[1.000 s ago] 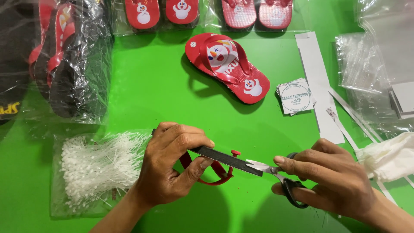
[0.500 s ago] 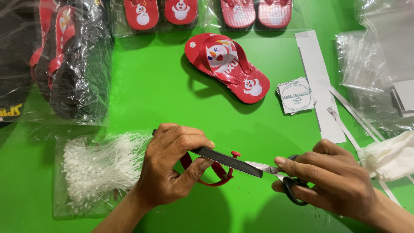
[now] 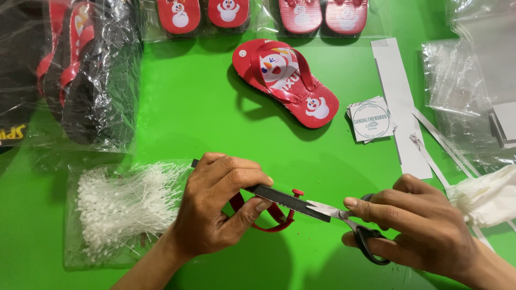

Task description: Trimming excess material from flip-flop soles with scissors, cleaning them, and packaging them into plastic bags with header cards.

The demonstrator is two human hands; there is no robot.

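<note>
A flat, bright green surface [image 3: 188,107] carries everything. At its left edge lie crinkled clear plastic bags of dark sandals [image 3: 80,70] with red straps, and more clear bags [image 3: 473,80] pile at the right. A loose red sandal [image 3: 285,80] with snowman prints lies sole-down near the top centre, beside a small stack of square paper tags [image 3: 371,119] and long white paper strips [image 3: 400,102]. A clear pouch of thin white plastic fasteners [image 3: 123,207] sits just left of the left hand [image 3: 215,215].

That hand's fingers curl and pinch a thin black sandal sole [image 3: 285,201], held on edge above the surface, its red strap [image 3: 271,217] looping below and a red plug poking up. The right hand [image 3: 419,231] has its fingers through the black handles of small steel scissors [image 3: 344,217], whose pointed blades meet the sole's end, nearly together.
</note>
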